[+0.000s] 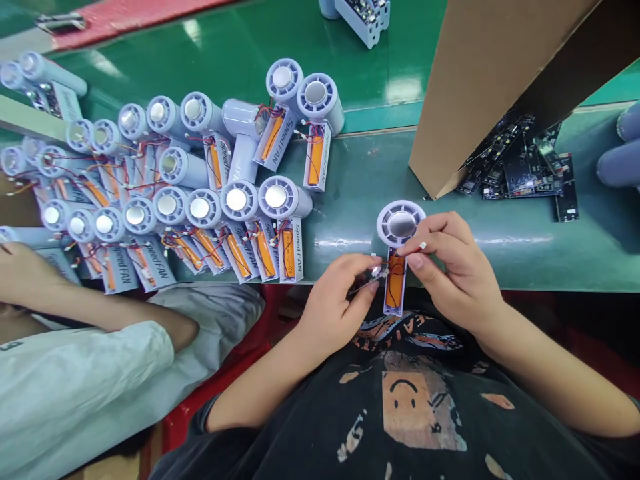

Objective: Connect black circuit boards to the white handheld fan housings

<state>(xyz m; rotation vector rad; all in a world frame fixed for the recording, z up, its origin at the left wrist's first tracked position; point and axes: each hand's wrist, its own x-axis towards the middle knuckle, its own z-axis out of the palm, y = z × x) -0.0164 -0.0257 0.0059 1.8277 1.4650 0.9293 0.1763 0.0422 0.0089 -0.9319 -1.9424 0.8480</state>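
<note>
Head view: one white handheld fan (400, 223) with an orange battery (396, 283) is gripped by the right hand (450, 267) above a green bench (350, 227); the left hand (335, 307) pinches a small wired part (375, 272). Over twenty more fans (200, 207) lie to the left.

A green assembly belt (360, 200) carries rows of SpeedFAN handheld fans (200, 208) at ten o'clock, black circuit boards (525, 177) at two o'clock, and a leaning cardboard sheet (480, 87) at one o'clock.

Cardboard box (490, 87) blocks upper right — fans (240, 200) crowd left.
</note>
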